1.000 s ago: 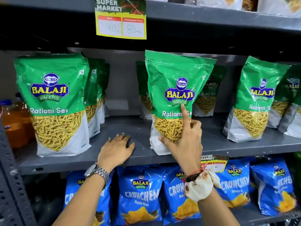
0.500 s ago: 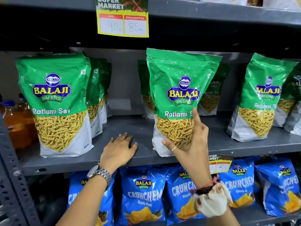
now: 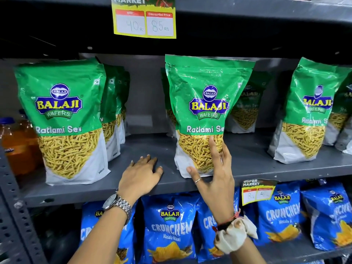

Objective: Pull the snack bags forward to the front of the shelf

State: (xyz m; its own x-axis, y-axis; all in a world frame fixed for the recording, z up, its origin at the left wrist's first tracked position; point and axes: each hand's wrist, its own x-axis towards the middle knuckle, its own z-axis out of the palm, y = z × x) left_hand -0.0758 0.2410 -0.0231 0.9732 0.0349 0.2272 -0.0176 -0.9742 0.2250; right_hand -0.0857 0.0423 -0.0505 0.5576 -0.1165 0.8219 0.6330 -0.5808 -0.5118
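The middle green Ratlami Sev snack bag point(image 3: 207, 103) stands upright near the front of the grey shelf point(image 3: 266, 164). My right hand point(image 3: 215, 178) grips its lower right corner, thumb at the bottom front and index finger up the clear window. My left hand point(image 3: 141, 176) lies flat, palm down, on the shelf just left of that bag, holding nothing. A left bag point(image 3: 61, 111) stands at the front edge. A right bag point(image 3: 308, 111) stands a little further in. More bags sit deeper behind the left one point(image 3: 112, 115) and the middle one point(image 3: 245, 111).
Blue Crunchem bags point(image 3: 169, 225) fill the shelf below. Orange drink bottles point(image 3: 17, 147) stand at the far left beyond a perforated upright point(image 3: 11, 216). A yellow price tag point(image 3: 144, 21) hangs from the shelf above, and a smaller one point(image 3: 257, 191) from this shelf's front edge.
My right hand has slid lower on the middle bag, its index finger dropping from the name line to the clear window. The left hand stays flat on the shelf.
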